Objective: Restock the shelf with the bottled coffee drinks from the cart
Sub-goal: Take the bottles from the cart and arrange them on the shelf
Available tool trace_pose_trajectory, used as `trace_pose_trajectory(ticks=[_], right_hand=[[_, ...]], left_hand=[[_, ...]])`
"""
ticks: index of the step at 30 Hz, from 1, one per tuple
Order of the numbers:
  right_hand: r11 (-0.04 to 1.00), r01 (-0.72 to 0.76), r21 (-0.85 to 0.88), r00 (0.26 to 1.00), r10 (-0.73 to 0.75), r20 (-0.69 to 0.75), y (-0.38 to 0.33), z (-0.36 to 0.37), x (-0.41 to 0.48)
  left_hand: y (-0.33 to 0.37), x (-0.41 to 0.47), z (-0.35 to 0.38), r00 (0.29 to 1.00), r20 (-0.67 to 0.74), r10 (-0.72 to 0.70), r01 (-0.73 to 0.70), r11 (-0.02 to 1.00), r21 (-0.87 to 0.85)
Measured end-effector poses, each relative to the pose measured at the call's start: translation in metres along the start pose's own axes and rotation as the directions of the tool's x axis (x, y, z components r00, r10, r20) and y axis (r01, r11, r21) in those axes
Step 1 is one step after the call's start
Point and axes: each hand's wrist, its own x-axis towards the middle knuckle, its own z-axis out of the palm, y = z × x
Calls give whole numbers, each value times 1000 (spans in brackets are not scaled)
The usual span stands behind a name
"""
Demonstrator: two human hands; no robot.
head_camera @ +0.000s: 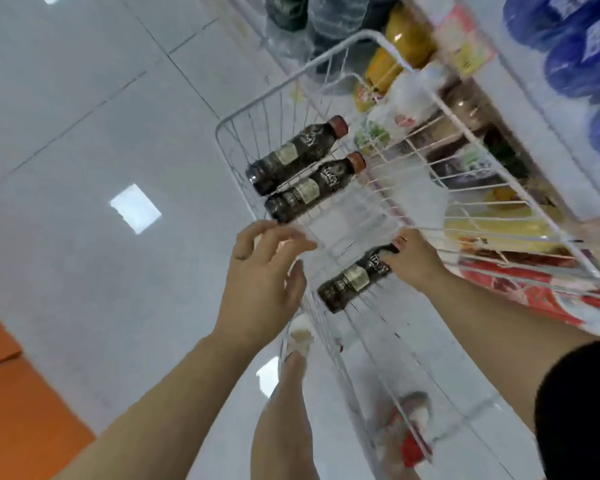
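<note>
The right hand (414,261) grips one dark coffee bottle (355,278) inside the white wire cart (426,95); its pale label is too blurred to read. The left hand (260,271) hovers open and empty at the cart's near rim, and two more bottles (302,171) lie side by side beyond free wire floor.

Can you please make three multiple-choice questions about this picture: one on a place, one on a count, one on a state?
1. Where do the coffee bottles lie?
A. in the white wire cart
B. on the floor
C. on the shelf

2. How many coffee bottles show in the cart?
A. one
B. three
C. five

3. What is the right hand doing?
A. hanging free
B. gripping a bottle
C. pushing the cart

Answers:
1 A: the bottles rest inside the cart.
2 B: two side by side, one nearer.
3 B: the right hand closes on the nearer bottle's cap end; the left hand is open.
</note>
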Motion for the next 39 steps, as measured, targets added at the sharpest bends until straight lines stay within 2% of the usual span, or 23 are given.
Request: trace_pose_trajectory(ticks=[3, 9, 13, 17, 20, 25, 30, 33, 35, 37, 39], right_hand=[[997, -78, 28, 996, 79, -30, 11, 23, 30], [955, -227, 190, 955, 257, -150, 18, 47, 51], [955, -233, 184, 958, 258, -125, 16, 36, 53], [935, -179, 306, 978, 202, -47, 9, 22, 49], [913, -108, 392, 994, 109, 19, -5, 17, 43], [908, 96, 408, 991, -124, 43, -31, 15, 32], [892, 329, 310, 921, -375, 101, -37, -1, -12], [835, 484, 261, 866, -500, -6, -38, -27, -50], [780, 520, 347, 846, -528, -80, -50, -59, -74], [702, 533, 473, 829, -546, -123, -69, -95, -94], [609, 581, 540, 782, -601, -164, -93, -124, -108]], left_hand=[[-5, 1, 5, 998, -58, 23, -27, 998, -64], [-14, 0, 12, 994, -90, 69, -75, 995, -64], [-14, 2, 12, 993, -84, 80, -83, 996, -28], [-13, 0, 11, 997, -59, 55, -55, 998, 3], [-9, 3, 10, 997, -47, 53, -52, 998, 21], [-10, 4, 11, 997, -34, 65, -63, 997, 50], [-7, 2, 8, 999, 15, 37, -38, 998, 52], [1, 3, -3, 995, 98, -16, 2, 991, 136], [15, 7, -15, 989, 124, -75, 56, 987, 150], [32, 14, -29, 986, 150, -78, 75, 997, 28], [50, 24, -43, 973, 223, -66, 114, 972, -207]])
